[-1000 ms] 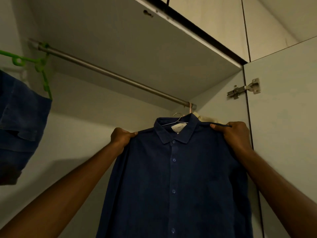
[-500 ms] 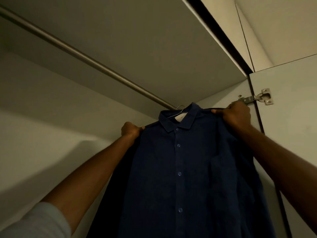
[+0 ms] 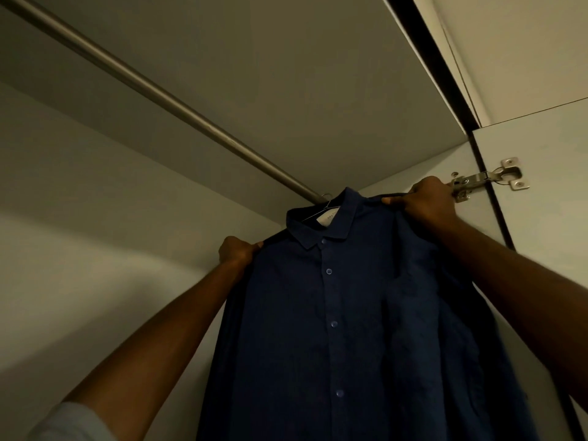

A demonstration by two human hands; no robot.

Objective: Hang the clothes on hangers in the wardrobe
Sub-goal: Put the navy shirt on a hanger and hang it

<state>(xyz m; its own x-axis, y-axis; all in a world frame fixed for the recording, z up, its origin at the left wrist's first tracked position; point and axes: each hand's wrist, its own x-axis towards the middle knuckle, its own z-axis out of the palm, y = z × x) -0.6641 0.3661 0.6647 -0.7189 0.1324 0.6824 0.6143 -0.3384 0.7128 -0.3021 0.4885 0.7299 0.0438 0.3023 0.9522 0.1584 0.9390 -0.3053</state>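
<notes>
Two bare forearms reach up on either side of a dark blue shirt (image 3: 334, 313), which hangs lengthwise downward, button front toward the camera, collar uppermost. The left hand (image 3: 237, 251) grips its left shoulder with curled fingers; the right hand (image 3: 423, 202) pinches the right shoulder, just beside the door hinge (image 3: 486, 179). Behind the collar, a thin wire hanger (image 3: 321, 206) meets the wardrobe rail (image 3: 165, 97).

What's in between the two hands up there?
In the head view, the dark blue shirt stretches between the left hand and the right hand. Each hand grips a shoulder, and the collar with its white label sits midway.
</notes>
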